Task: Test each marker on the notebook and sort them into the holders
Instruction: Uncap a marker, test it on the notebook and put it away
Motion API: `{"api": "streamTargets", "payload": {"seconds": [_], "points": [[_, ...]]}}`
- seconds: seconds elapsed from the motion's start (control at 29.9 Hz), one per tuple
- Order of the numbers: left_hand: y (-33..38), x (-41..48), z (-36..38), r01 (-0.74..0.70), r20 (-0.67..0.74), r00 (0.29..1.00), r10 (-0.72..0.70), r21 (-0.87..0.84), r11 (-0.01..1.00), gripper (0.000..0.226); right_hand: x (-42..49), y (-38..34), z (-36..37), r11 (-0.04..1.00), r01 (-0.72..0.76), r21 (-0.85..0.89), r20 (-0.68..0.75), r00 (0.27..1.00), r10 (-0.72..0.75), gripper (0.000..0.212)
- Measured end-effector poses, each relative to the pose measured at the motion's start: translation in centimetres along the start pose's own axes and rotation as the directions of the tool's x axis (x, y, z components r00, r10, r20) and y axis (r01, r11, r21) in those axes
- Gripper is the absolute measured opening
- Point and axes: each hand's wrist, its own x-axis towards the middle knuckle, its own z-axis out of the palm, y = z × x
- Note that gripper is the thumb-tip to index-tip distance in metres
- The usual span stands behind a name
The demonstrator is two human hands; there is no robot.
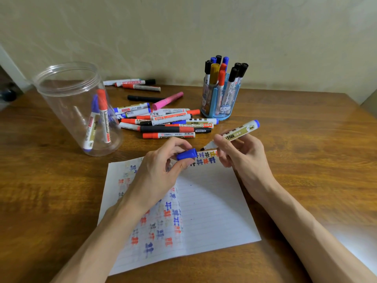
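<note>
My right hand (237,151) grips an uncapped blue marker (242,131), its dark tip pointing left over the top edge of the notebook page (214,211). My left hand (161,170) pinches the marker's blue cap (186,154) just left of the tip, a small gap between them. The lined page carries many red, blue, black and yellow test marks. A pile of loose markers (163,121) lies beyond the page. At left, a clear plastic jar (75,107) holds a red and a blue marker. A blue holder (220,99) at back right is full of upright markers.
The wooden table (306,160) ends at a beige wall behind. More markers (132,83) lie near the wall, with a pink marker (168,100) and a black one (142,98) in front of them. Bare tabletop spreads to the right of the page.
</note>
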Motion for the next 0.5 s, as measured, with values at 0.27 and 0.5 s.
{"api": "streamTargets", "payload": {"seconds": [0.27, 0.5], "points": [[0.09, -0.08, -0.04, -0.018, -0.006, 1.0, 0.018, -0.004, 1.0, 0.025, -0.4, -0.1, 0.45, 0.999, 0.023, -0.045, 0.158, 0.987, -0.016, 0.019], [-0.02, 0.16, -0.33, -0.055, -0.048, 0.997, 0.055, -0.006, 0.998, 0.023, -0.07, -0.46, -0.04, 0.972, -0.175, 0.156, 0.181, 0.973, 0.146, 0.036]]}}
